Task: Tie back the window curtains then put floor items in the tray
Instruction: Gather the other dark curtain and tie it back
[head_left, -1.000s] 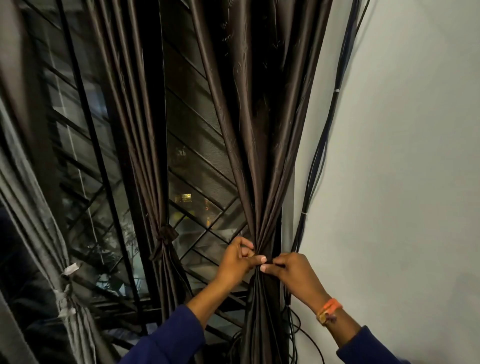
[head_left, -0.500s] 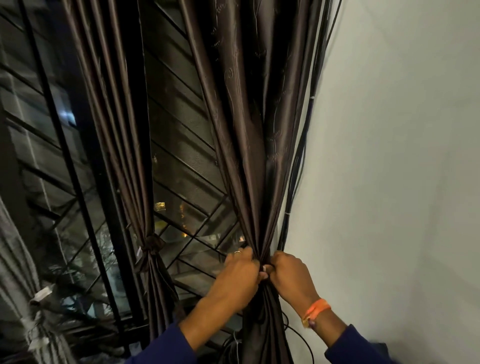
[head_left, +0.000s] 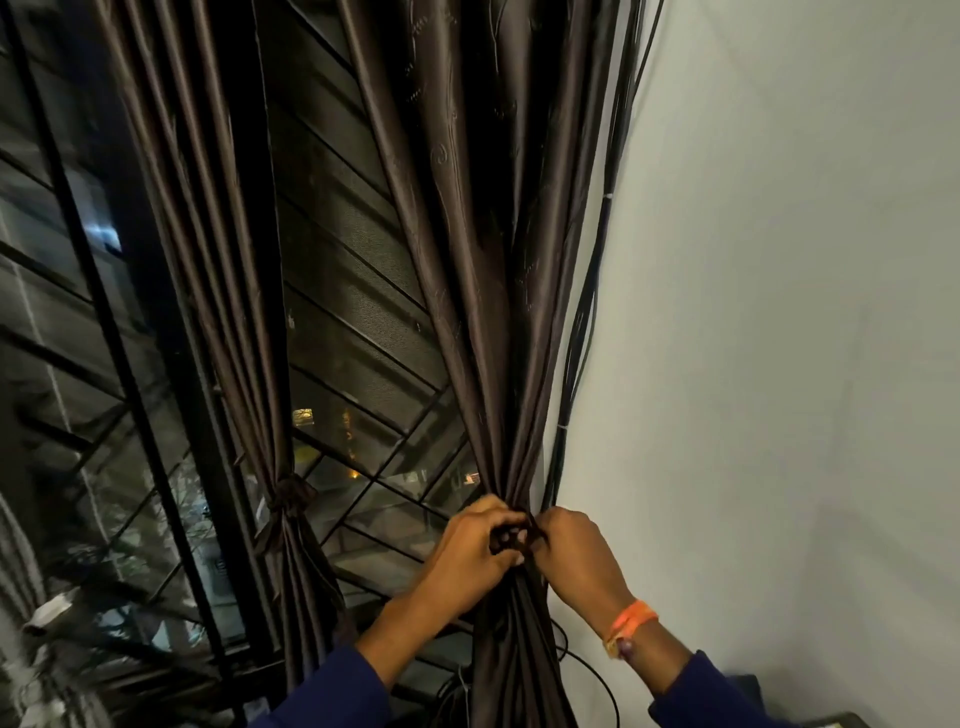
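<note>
Both hands work at the right curtain (head_left: 483, 322) by the wall: the left hand (head_left: 470, 556) and right hand (head_left: 576, 556) pinch its dark tie (head_left: 511, 538) mid-knot. The left curtain (head_left: 228, 291) already hangs tied. Floor items and tray aren't visible.

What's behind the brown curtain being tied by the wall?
Behind the right curtain, black cables run down the wall, and window grille shows beside it. Both hands grip the gathered fabric; whatever lies directly behind stays covered.
</note>
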